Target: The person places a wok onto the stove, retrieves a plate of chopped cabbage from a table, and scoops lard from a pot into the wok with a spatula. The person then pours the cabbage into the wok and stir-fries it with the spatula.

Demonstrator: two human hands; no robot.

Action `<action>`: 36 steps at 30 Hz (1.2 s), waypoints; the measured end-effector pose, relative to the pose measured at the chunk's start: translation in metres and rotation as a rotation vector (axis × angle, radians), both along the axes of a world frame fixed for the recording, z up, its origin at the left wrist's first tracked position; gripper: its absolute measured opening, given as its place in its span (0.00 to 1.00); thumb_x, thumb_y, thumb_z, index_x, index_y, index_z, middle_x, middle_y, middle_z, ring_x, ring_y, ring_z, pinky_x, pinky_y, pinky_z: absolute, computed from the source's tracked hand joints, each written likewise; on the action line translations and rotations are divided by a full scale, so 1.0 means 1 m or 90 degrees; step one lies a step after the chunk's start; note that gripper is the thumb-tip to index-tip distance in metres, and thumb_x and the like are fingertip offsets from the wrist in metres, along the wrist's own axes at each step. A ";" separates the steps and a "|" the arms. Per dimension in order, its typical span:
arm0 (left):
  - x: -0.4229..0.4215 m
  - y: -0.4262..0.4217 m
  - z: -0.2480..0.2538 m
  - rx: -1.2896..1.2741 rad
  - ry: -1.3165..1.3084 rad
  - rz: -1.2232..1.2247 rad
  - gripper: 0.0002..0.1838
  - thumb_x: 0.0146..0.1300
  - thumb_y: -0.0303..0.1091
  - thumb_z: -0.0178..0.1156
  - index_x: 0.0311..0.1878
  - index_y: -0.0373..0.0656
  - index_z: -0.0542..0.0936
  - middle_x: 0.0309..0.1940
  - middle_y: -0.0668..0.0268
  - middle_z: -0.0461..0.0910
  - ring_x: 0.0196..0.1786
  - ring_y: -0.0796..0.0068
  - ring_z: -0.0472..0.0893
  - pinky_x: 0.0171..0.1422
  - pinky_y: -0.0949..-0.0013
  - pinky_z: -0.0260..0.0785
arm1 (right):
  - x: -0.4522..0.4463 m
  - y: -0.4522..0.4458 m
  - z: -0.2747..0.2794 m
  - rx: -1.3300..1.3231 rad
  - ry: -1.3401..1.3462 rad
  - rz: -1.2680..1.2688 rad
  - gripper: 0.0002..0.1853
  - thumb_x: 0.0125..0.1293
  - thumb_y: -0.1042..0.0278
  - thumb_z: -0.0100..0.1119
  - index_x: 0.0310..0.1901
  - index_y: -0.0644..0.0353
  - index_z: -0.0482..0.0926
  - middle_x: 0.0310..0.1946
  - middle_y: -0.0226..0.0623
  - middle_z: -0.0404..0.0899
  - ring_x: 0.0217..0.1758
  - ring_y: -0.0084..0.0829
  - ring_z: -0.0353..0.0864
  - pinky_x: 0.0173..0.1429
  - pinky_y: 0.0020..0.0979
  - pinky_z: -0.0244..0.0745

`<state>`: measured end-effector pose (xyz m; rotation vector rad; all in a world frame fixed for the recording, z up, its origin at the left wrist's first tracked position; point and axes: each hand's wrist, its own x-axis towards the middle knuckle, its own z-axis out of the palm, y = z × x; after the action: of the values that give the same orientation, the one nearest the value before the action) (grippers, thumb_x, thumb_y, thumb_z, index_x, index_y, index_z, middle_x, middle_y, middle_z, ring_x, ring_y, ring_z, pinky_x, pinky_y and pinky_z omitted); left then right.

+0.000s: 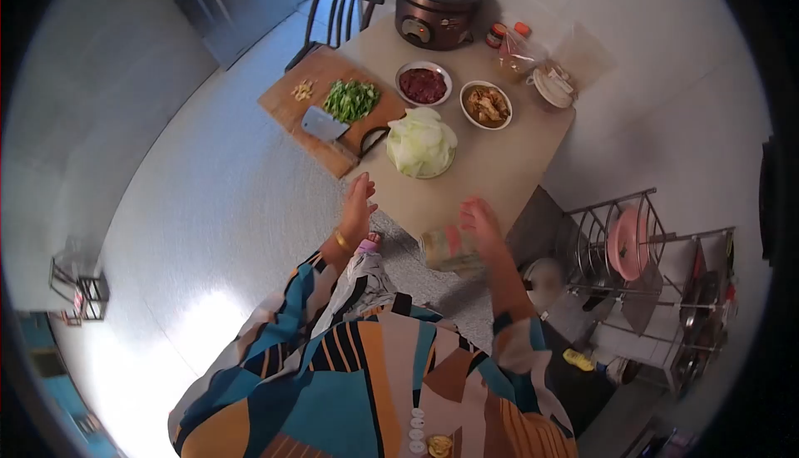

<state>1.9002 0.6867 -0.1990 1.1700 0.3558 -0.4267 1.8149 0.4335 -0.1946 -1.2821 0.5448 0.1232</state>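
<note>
Holds the bare left hand (358,202), with grip apart, beside the beige table's (499,154) near-left edge, and the bare right hand (478,218), with grip too blurred to tell, near a pale-and-pink item (447,247). Has pale green leaves (420,138) heaped at twelve o'clock from between both; from these, a brown wooden board (287,107) at ten, white bowls of dark red food (423,86) at twelve and brown food (485,105) at two.

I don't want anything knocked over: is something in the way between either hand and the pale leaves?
Nothing visible stands between the left hand or right hand and the leaves, only bare tabletop. The board lies just left of the left hand's path.
</note>
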 end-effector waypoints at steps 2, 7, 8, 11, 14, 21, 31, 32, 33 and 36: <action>0.045 -0.005 -0.031 -0.004 0.110 0.005 0.36 0.56 0.59 0.46 0.62 0.47 0.54 0.59 0.55 0.55 0.62 0.60 0.54 0.61 0.46 0.45 | 0.037 0.018 -0.025 0.061 0.085 -0.114 0.16 0.61 0.60 0.45 0.49 0.56 0.66 0.42 0.33 0.69 0.44 0.28 0.69 0.44 0.27 0.67; 0.118 -0.025 -0.061 0.017 0.194 -0.098 0.39 0.55 0.64 0.42 0.64 0.49 0.49 0.61 0.54 0.51 0.64 0.58 0.50 0.62 0.45 0.41 | 0.124 0.024 -0.082 0.190 0.144 -0.222 0.19 0.61 0.59 0.44 0.52 0.56 0.64 0.45 0.35 0.70 0.47 0.30 0.70 0.50 0.32 0.67; 0.123 -0.029 -0.061 0.018 0.207 -0.119 0.39 0.55 0.65 0.40 0.64 0.50 0.48 0.61 0.54 0.51 0.64 0.58 0.50 0.62 0.44 0.41 | 0.132 0.025 -0.094 0.252 0.083 -0.249 0.19 0.61 0.59 0.44 0.52 0.57 0.64 0.45 0.35 0.70 0.47 0.30 0.70 0.51 0.33 0.67; 0.134 -0.040 -0.067 -0.023 0.228 -0.146 0.38 0.56 0.66 0.36 0.64 0.54 0.49 0.62 0.56 0.51 0.64 0.57 0.51 0.62 0.44 0.43 | 0.137 0.024 -0.108 0.258 0.068 -0.276 0.19 0.62 0.61 0.43 0.52 0.58 0.64 0.45 0.35 0.71 0.45 0.30 0.72 0.51 0.36 0.69; 0.147 -0.047 -0.073 -0.081 0.236 -0.164 0.35 0.59 0.63 0.32 0.64 0.53 0.50 0.61 0.58 0.53 0.62 0.59 0.56 0.60 0.46 0.50 | 0.150 0.023 -0.100 0.196 0.106 -0.254 0.17 0.63 0.62 0.41 0.51 0.58 0.65 0.42 0.33 0.72 0.41 0.27 0.73 0.46 0.33 0.71; 0.157 -0.059 -0.098 -0.273 0.236 -0.242 0.30 0.62 0.59 0.27 0.63 0.54 0.52 0.62 0.64 0.54 0.62 0.62 0.58 0.60 0.52 0.55 | 0.149 0.026 -0.093 0.129 0.086 -0.288 0.15 0.64 0.65 0.40 0.51 0.52 0.67 0.36 0.24 0.73 0.34 0.17 0.72 0.35 0.20 0.68; 0.153 -0.084 -0.046 -0.205 0.212 -0.299 0.30 0.64 0.56 0.25 0.62 0.47 0.54 0.61 0.62 0.56 0.62 0.61 0.60 0.62 0.56 0.56 | 0.123 0.036 -0.085 0.153 0.083 -0.430 0.15 0.66 0.64 0.37 0.53 0.52 0.66 0.29 0.21 0.71 0.25 0.14 0.66 0.29 0.19 0.63; 0.150 -0.090 -0.036 -0.184 0.215 -0.312 0.30 0.64 0.56 0.26 0.62 0.47 0.54 0.61 0.62 0.56 0.61 0.61 0.60 0.62 0.56 0.56 | 0.113 0.033 -0.083 0.144 0.078 -0.402 0.15 0.66 0.63 0.37 0.53 0.52 0.66 0.30 0.22 0.72 0.26 0.14 0.66 0.30 0.19 0.64; 0.146 -0.094 -0.031 -0.188 0.216 -0.326 0.30 0.64 0.57 0.26 0.62 0.47 0.54 0.61 0.62 0.57 0.61 0.61 0.60 0.62 0.56 0.56 | 0.101 0.029 -0.083 0.133 0.073 -0.377 0.16 0.66 0.63 0.37 0.53 0.53 0.66 0.31 0.22 0.72 0.27 0.14 0.67 0.31 0.19 0.65; 0.129 -0.105 -0.025 -0.246 0.231 -0.390 0.30 0.63 0.57 0.27 0.61 0.47 0.56 0.61 0.63 0.57 0.61 0.63 0.60 0.62 0.56 0.55 | 0.070 0.033 -0.082 0.131 0.010 -0.478 0.16 0.66 0.60 0.39 0.54 0.53 0.65 0.39 0.25 0.72 0.36 0.16 0.70 0.34 0.21 0.67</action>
<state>2.0290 0.5814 -0.2240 0.7992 0.2037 -1.1987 1.8850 0.4663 -0.2768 -0.8122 0.9657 -0.4265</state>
